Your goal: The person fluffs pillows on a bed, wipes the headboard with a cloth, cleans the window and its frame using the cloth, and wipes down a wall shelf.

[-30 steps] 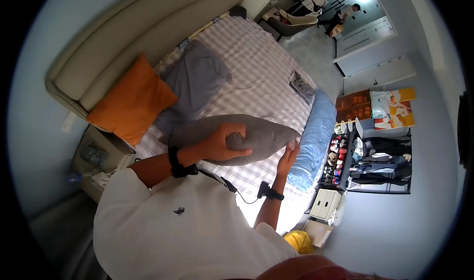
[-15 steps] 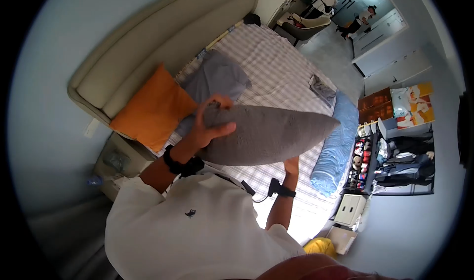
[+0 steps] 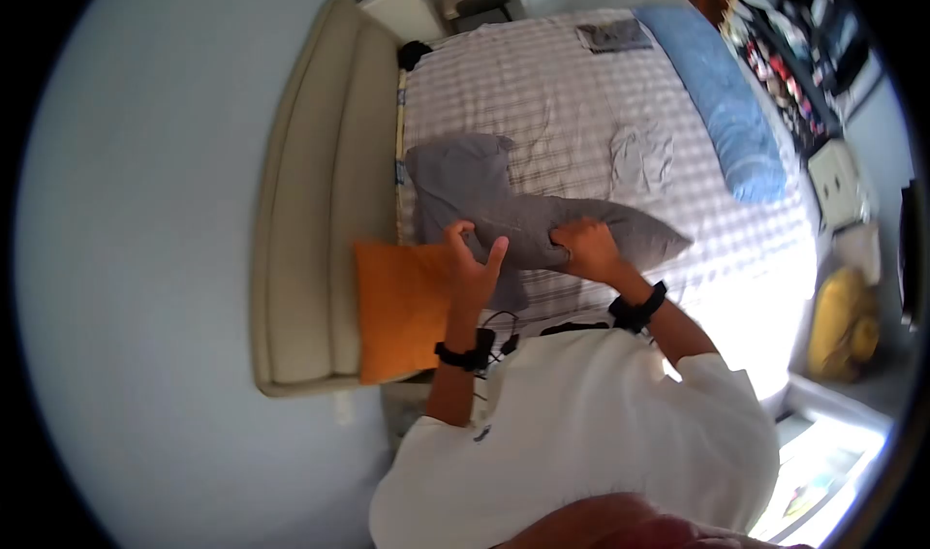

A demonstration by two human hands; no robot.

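A brownish-grey cushion (image 3: 542,218) is in front of me over the bed, its pointed corner towards the right. My right hand (image 3: 587,250) is closed on its near side, fingers curled into the fabric. My left hand (image 3: 473,270) is at the cushion's left end, thumb and fingers spread apart, with the thumb tip by the fabric. Beyond and partly under the cushion lies a blue-grey pillow (image 3: 455,176). An orange cushion (image 3: 402,302) leans by the headboard, just left of my left hand.
The checked bed sheet (image 3: 542,94) spreads ahead. The padded headboard (image 3: 320,190) stands along the left. A rolled blue bedding piece (image 3: 717,103) lines the right edge. On the bed are a crumpled light cloth (image 3: 641,156) and a folded dark item (image 3: 615,35).
The view has turned and moved. The grey cushion is lower, over the pillow. My right hand has come from beneath it onto its near side; my left hand's fingers remain spread at its left end.
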